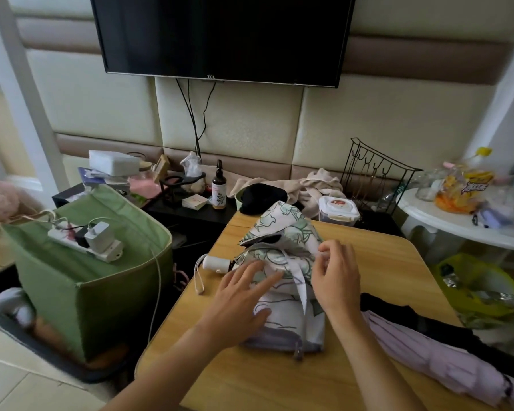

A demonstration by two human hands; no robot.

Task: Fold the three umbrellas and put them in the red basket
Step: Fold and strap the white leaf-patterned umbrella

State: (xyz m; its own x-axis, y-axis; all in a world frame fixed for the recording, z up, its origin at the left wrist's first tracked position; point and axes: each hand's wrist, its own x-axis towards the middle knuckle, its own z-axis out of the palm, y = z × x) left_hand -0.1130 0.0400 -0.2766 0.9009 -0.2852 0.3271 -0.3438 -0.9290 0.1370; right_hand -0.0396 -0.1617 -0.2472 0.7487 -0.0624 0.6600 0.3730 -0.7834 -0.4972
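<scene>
On the wooden tabletop point(368, 262) lay a white floral-print fabric umbrella point(282, 262). The left hand point(244, 298) pressed flat on it, fingers straight. The right hand point(336, 277) pinched its white strap point(300, 283).

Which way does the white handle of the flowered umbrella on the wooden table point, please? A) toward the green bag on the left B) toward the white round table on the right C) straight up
A: the flowered umbrella lies flat, and its white handle sticks out left toward the green bag.
</scene>
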